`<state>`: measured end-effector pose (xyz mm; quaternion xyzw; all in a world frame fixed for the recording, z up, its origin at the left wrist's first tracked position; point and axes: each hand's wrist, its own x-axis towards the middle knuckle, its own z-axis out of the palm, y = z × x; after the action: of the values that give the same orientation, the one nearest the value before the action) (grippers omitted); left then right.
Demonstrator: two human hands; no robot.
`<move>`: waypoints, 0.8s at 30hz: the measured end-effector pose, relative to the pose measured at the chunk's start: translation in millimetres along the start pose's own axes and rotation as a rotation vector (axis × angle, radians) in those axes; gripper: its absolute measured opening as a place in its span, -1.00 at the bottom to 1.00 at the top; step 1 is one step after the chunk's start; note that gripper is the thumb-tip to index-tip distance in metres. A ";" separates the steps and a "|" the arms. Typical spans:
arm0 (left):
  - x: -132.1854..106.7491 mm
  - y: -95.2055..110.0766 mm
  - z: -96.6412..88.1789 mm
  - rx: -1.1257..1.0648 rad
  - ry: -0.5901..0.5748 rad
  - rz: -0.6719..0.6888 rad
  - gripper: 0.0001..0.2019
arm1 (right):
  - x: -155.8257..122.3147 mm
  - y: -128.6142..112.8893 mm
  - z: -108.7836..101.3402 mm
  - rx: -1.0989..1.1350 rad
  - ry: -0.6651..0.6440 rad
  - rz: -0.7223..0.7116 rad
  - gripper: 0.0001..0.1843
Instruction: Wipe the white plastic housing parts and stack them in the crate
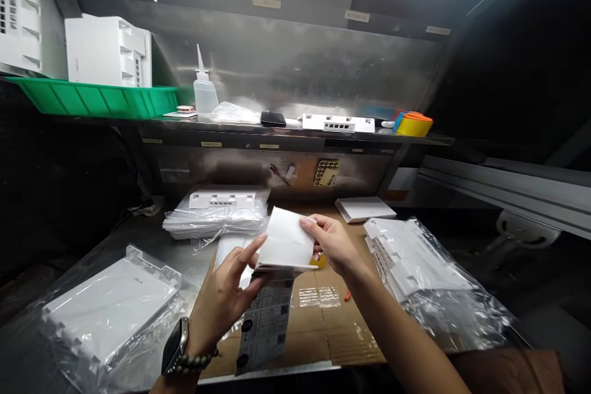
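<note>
Both my hands hold a small stack of white paper sheets above the middle of the bench. My left hand, with a watch and a bead bracelet at the wrist, grips the stack's lower left edge with thumb and fingers. My right hand pinches its upper right corner. Under the stack lies a printed label sheet with black codes, resting on a flattened brown cardboard.
White plastic casings in clear bags lie at the left and right. A pile of bags with a white casing sits behind. The shelf carries a green tray, a squeeze bottle, a black phone and tape rolls.
</note>
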<state>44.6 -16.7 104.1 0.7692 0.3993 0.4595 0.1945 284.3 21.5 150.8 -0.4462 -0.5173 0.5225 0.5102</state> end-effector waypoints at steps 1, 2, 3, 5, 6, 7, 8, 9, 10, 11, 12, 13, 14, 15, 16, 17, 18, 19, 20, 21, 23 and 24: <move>-0.6 0.3 1.9 0.019 -0.014 0.050 -0.41 | 0.0 0.5 -1.7 -0.006 0.016 -0.014 -0.47; -0.9 1.2 2.9 0.025 -0.023 0.071 -0.56 | 0.9 0.8 -4.4 -0.015 0.036 -0.031 -0.47; -1.1 2.4 2.7 0.016 -0.020 0.057 -0.69 | 2.8 1.0 -8.5 -0.026 0.060 -0.049 -0.48; -0.4 3.0 -2.1 -0.051 0.012 -0.055 -0.86 | 9.9 2.1 -21.5 -0.049 0.122 -0.082 -0.49; 0.6 1.5 -6.9 -0.118 0.025 -0.131 -0.91 | 14.6 3.7 -30.3 -0.058 0.160 -0.094 -0.49; 2.0 -1.5 -13.0 -0.211 0.029 -0.208 -0.93 | 19.9 6.2 -40.3 -0.064 0.203 -0.100 -0.49; 3.8 -6.2 -20.2 -0.331 0.029 -0.279 -0.91 | 25.4 9.7 -51.2 -0.066 0.248 -0.100 -0.49; 5.4 -12.3 -28.1 -0.467 0.033 -0.352 -0.89 | 30.8 14.1 -62.5 -0.064 0.296 -0.092 -0.49; 6.6 -19.3 -36.1 -0.612 0.049 -0.426 -0.87 | 35.7 19.1 -73.8 -0.058 0.343 -0.078 -0.49; 6.9 -26.8 -43.9 -0.746 0.077 -0.499 -0.84 | 39.8 24.3 -84.7 -0.051 0.391 -0.063 -0.48; 6.0 -34.3 -51.0 -0.851 0.114 -0.552 -0.79 | 42.9 29.5 -95.1 -0.042 0.436 -0.049 -0.48; 3.7 -41.4 -57.0 -0.925 0.143 -0.583 -0.72 | 45.0 34.1 -104.9 -0.033 0.478 -0.041 -0.48; 0.2 -47.6 -62.0 -0.974 0.156 -0.605 -0.67 | 46.0 37.9 -114.0 -0.024 0.516 -0.039 -0.48; -4.5 -52.8 -65.7 -1.009 0.144 -0.622 -0.59 | 45.9 40.6 -122.5 -0.018 0.548 -0.044 -0.49; -9.6 -56.9 -68.3 -1.040 0.097 -0.637 -0.46 | 45.1 42.2 -130.5 -0.013 0.575 -0.054 -0.49; -14.7 -59.8 -69.9 -1.067 0.025 -0.661 -0.28 | 43.6 42.8 -138.2 -0.011 0.598 -0.065 -0.50; -19.1 -61.6 -70.9 -1.083 -0.069 -0.692 -0.12 | 41.9 42.5 -145.6 -0.012 0.616 -0.074 -0.50; -22.4 -62.3 -71.2 -1.067 -0.172 -0.720 -0.01 | 40.2 41.6 -152.6 -0.018 0.633 -0.083 -0.50; -24.3 -62.1 -71.3 -1.004 -0.280 -0.724 0.02 | 38.7 40.3 -159.2 -0.026 0.647 -0.090 -0.50; -24.8 -61.3 -71.0 -0.897 -0.377 -0.704 -0.05 | 37.6 38.7 -165.3 -0.039 0.660 -0.097 -0.50; -22.5 -59.1 -70.2 -0.612 -0.521 -0.616 -0.41 | 36.1 35.4 -174.9 -0.068 0.684 -0.115 -0.49; -20.6 -58.1 -69.6 -0.471 -0.553 -0.553 -0.60 | 35.3 33.5 -178.3 -0.082 0.694 -0.126 -0.48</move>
<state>-46.1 -2.6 88.9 0.6624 0.4074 0.2459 0.5786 456.3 73.7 107.7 -0.5842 -0.3604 0.2861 0.6685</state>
